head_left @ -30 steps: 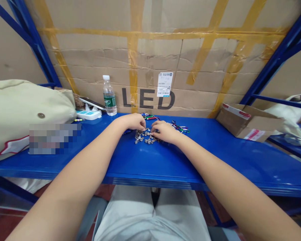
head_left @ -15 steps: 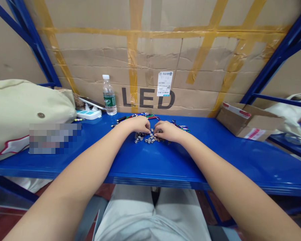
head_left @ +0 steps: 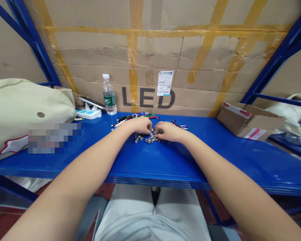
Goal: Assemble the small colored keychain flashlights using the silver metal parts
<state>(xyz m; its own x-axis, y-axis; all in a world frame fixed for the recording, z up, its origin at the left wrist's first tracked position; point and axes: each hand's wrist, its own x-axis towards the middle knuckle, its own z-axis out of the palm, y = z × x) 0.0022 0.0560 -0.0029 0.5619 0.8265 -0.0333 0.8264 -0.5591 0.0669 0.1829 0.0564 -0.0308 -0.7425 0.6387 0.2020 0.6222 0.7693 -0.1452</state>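
We look down at two bare forearms reaching forward over a blue metal shelf (head_left: 150, 160), with pale trousers showing below its front edge. The left hand (head_left: 140, 124) and the right hand (head_left: 169, 131) meet near the back of the shelf, knuckles up and fingers curled in toward each other. Their fingertips rest on a small pile of silver metal pieces (head_left: 147, 138) lying on the shelf between and just in front of the hands. We cannot tell whether either hand is pinching a piece or only touching the pile.

Just behind the left hand lies a scatter of thin coloured sticks (head_left: 130, 117), and a second coloured cluster (head_left: 180, 126) sits just behind the right hand.

Further left, a clear water bottle (head_left: 109, 95) stands upright against a large taped cardboard sheet (head_left: 190, 67) printed with "LED" and bearing a white label (head_left: 165, 83). Beside the bottle a white power strip (head_left: 89, 114) lies flat, with a phone (head_left: 91, 102) propped over it. A cream cloth bag (head_left: 22, 107) fills the left end of the shelf. At the right end sits an open small cardboard box (head_left: 248, 124), and beyond it a white bag (head_left: 291, 110).
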